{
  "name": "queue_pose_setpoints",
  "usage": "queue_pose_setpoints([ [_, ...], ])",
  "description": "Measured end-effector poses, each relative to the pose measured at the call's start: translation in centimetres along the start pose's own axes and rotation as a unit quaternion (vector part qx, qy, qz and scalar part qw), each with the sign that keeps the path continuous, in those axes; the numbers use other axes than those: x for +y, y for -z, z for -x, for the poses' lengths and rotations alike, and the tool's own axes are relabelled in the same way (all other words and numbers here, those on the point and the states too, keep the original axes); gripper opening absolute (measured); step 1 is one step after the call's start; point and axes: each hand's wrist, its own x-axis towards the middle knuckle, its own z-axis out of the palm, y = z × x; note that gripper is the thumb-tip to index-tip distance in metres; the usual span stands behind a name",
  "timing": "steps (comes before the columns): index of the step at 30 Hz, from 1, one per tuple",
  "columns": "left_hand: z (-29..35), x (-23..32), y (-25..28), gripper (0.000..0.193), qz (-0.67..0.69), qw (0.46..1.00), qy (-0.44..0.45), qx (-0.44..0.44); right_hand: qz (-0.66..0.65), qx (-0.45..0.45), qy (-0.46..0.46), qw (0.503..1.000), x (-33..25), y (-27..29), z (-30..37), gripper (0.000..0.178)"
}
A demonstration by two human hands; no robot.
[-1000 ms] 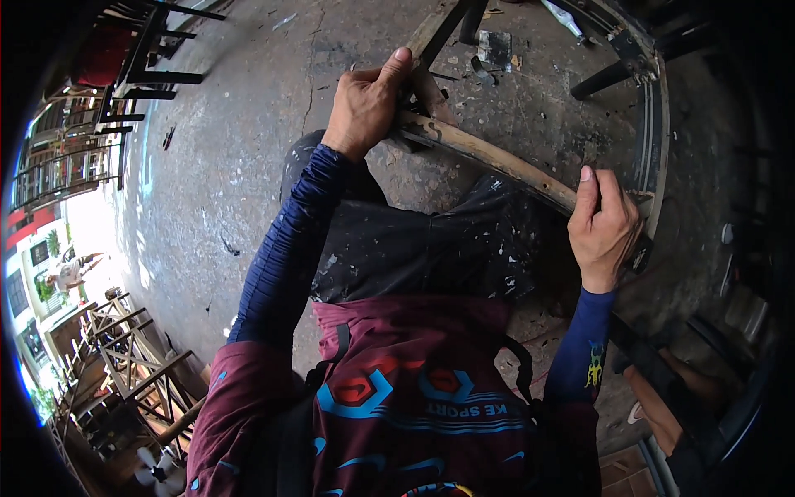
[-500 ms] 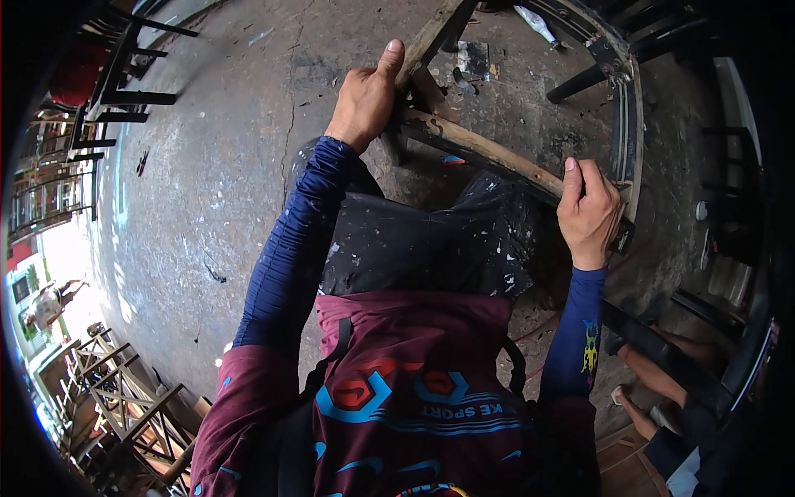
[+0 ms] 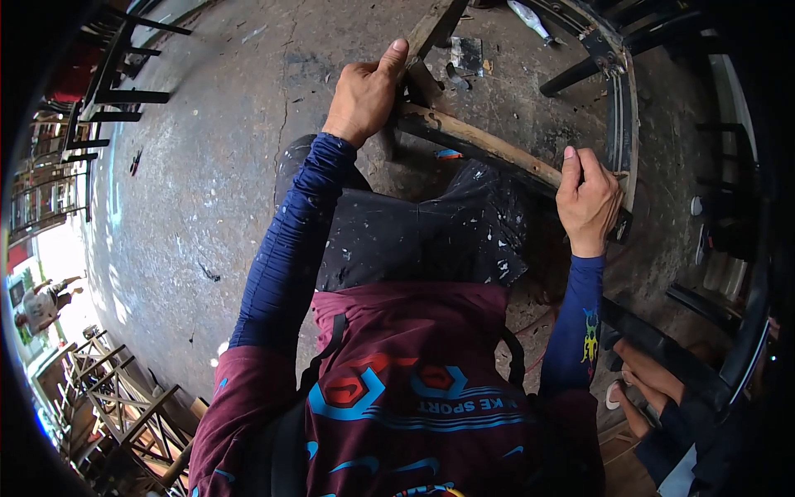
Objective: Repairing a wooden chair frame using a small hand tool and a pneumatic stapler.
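Observation:
A wooden furniture frame [image 3: 489, 147], black on its sides and bare brown along its upper edges, stands in front of me, its near rail across my knees. My left hand [image 3: 362, 98] is closed round its near left corner, thumb up along the edge. At the near right corner my right hand [image 3: 590, 199] grips the rail, fingers curled over it. The undersides of both grips are hidden. From the frame's right side a dark leg-like bar [image 3: 570, 76] points inward.
On the concrete floor [image 3: 199, 166] lie a bottle [image 3: 530, 21], a dark square scrap [image 3: 466, 53] and a small orange-and-blue item [image 3: 448, 154]. Dark furniture legs [image 3: 132, 97] stand far left; stacked wooden frames [image 3: 132, 406] lower left. A seated person's legs [image 3: 642, 398] show lower right.
The view has shifted slightly. Both hands keep their hold on the frame, with hardly any movement against it. At the far left, a distant person's pose has changed a little.

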Motion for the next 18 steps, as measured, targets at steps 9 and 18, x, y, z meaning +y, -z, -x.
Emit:
queue_pose_setpoints([
  [9, 0.7, 0.0, -1.1, 0.084, -0.014, 0.999, -0.020, 0.030, -0.012, 0.007, -0.003, 1.000, 1.2, 0.6, 0.1, 0.029],
  [18, 0.9, -0.2, -1.1, 0.087, 0.003, 0.999, -0.012, 0.031, 0.000, 0.006, 0.000, 1.000, 1.5, 0.0, 0.4, 0.027],
])
